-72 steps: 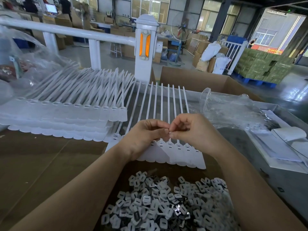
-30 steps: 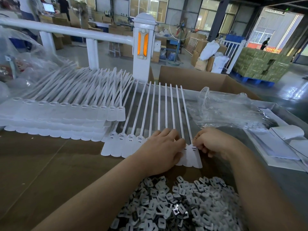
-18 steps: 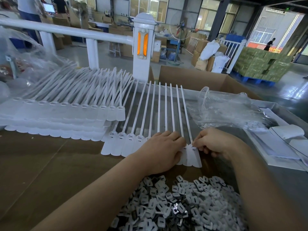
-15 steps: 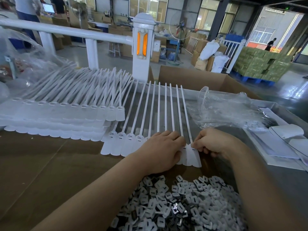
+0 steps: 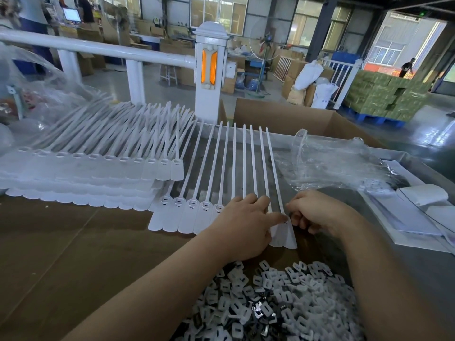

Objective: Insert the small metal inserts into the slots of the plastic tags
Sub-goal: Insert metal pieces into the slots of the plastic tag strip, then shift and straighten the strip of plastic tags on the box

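A row of several white plastic tags [image 5: 192, 212] lies side by side on the brown table, long straps pointing away from me. My left hand [image 5: 246, 225] lies flat over the middle tags, its straight index finger pressing on the slot end of the rightmost tag [image 5: 288, 238]. My right hand [image 5: 317, 212] is at that tag's right edge with curled fingers, thumb and fingertips pinching the tag's head. No insert shows between the fingers. A pile of small white and metal inserts [image 5: 283, 303] lies near me between my forearms.
A large layered stack of white tags [image 5: 98, 173] covers the table's left. A crumpled clear plastic bag [image 5: 332, 166] and white sheets [image 5: 406, 217] lie to the right. An open cardboard box [image 5: 283, 116] and a white railing post [image 5: 210, 70] stand behind.
Both hands came down from pinching together above the tags onto the row. Over the last second my left index finger slid right onto the rightmost tag's head.
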The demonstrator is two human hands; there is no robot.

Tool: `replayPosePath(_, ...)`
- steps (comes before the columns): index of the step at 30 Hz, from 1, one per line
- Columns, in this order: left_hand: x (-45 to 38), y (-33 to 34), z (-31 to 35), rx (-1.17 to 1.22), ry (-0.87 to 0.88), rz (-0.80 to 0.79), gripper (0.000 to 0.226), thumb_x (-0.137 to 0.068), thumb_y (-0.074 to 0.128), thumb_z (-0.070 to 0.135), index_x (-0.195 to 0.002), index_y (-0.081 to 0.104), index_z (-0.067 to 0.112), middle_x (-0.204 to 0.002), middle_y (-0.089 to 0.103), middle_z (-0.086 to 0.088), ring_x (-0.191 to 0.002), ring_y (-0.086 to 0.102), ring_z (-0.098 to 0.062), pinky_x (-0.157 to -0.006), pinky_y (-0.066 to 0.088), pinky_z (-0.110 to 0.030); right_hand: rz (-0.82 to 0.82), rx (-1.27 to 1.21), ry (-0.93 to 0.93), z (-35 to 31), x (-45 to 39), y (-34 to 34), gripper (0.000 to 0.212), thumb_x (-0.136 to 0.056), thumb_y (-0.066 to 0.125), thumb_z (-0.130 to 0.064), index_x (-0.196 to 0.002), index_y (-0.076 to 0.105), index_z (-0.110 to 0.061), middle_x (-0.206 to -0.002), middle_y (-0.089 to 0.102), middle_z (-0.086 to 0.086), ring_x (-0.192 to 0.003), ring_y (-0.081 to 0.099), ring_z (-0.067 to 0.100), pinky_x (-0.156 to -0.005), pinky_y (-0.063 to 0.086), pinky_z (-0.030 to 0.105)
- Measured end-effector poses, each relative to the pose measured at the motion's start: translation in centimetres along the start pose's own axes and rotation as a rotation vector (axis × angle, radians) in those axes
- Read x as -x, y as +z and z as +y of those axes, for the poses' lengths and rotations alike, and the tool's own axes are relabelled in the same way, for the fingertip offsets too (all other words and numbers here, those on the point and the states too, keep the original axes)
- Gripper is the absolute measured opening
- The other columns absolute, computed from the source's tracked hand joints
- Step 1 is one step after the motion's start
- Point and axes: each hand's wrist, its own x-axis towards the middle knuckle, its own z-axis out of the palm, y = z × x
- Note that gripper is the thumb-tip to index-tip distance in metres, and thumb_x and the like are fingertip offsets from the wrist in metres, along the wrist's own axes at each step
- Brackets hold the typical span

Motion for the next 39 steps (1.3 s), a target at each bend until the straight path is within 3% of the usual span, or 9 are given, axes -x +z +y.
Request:
replayPosePath(10, -0.2, 0.3, -0.1, 0.107, -0.079, -0.034, 0.048, -0.098, 0.041, 0.034, -0.144, 0.035, 0.046, -0.126, 0.043, 0.001, -0.117, 0.037, -0.019, -0.099, 0.030, -0.039, 0.027, 0.121, -0.011, -0.8, 0.4, 0.8, 0.017, -0.099, 0.054, -0.023, -0.099, 0.064, -0.009, -0.073, 0.060, 0.006, -0.062, 0.053, 0.015, -0.049, 0.044, 0.024)
replayPosePath(18, 0.2, 0.1, -1.3, 0.115, -0.008, -0.115, 0.050, -0.102, 0.034, 0.037, -0.151, 0.025, 0.045, -0.134, 0.036, 0.003, -0.122, 0.031, -0.016, -0.100, 0.022, -0.034, 0.087, 0.148, -0.016, -0.8, 0.3, 1.1, 0.034, -0.088, 0.069, -0.036, -0.099, 0.069, -0.003, -0.066, 0.045, 0.003, -0.054, 0.042, 0.015, -0.050, 0.032, 0.028)
replayPosePath(24, 1.2, -0.5, -2.8, 0.285, 0.047, -0.180, 0.068, -0.093, 0.051, 0.060, -0.152, 0.018, 0.050, -0.151, 0.032, 0.010, -0.136, 0.027, -0.011, -0.110, 0.020, -0.034, 0.047, 0.018, -0.124, -0.9, 0.4, 0.9, 0.012, -0.093, 0.067, -0.028, -0.097, 0.063, -0.017, -0.101, 0.063, 0.006, -0.089, 0.059, 0.019, -0.063, 0.045, 0.028)
replayPosePath(27, 1.3, -0.7, -3.0, 0.286, 0.048, -0.126, 0.073, -0.089, 0.059, 0.058, -0.151, 0.020, 0.048, -0.158, 0.025, 0.013, -0.144, 0.023, -0.011, -0.113, 0.015, -0.034, 0.076, -0.103, -0.176, -0.8, 0.6, 0.8, 0.011, -0.094, 0.066, -0.022, -0.095, 0.061, -0.012, -0.098, 0.067, 0.010, -0.090, 0.066, 0.024, -0.071, 0.055, 0.035)
replayPosePath(30, 1.5, -0.6, -3.5, 0.179, 0.086, -0.004, 0.070, -0.091, 0.055, 0.059, -0.151, 0.021, 0.047, -0.162, 0.013, 0.016, -0.146, 0.014, -0.007, -0.114, 0.009, -0.034, 0.178, -0.150, -0.208, -0.7, 0.6, 0.5, 0.008, -0.096, 0.064, -0.020, -0.096, 0.060, -0.013, -0.094, 0.068, 0.010, -0.088, 0.066, 0.026, -0.080, 0.057, 0.043)
replayPosePath(34, 2.0, -0.4, -5.1, 0.139, 0.003, -0.027, 0.065, -0.094, 0.044, 0.063, -0.151, 0.015, 0.051, -0.164, 0.007, 0.016, -0.149, 0.003, -0.006, -0.116, -0.003, -0.037, 0.301, -0.218, -0.191, -0.2, 0.2, 0.2, 0.009, -0.098, 0.060, -0.019, -0.094, 0.058, -0.012, -0.092, 0.066, 0.009, -0.084, 0.063, 0.024, -0.068, 0.051, 0.037)
replayPosePath(39, 2.3, 0.1, -6.4, 0.141, -0.112, -0.139, 0.064, -0.093, 0.028, 0.073, -0.151, 0.008, 0.054, -0.165, 0.000, 0.015, -0.149, -0.010, -0.007, -0.117, -0.011, -0.042, 0.380, -0.191, -0.180, 0.3, -1.0, 0.9, 0.012, -0.099, 0.060, -0.020, -0.088, 0.055, -0.016, -0.085, 0.060, -0.001, -0.076, 0.053, 0.013, -0.057, 0.034, 0.026)
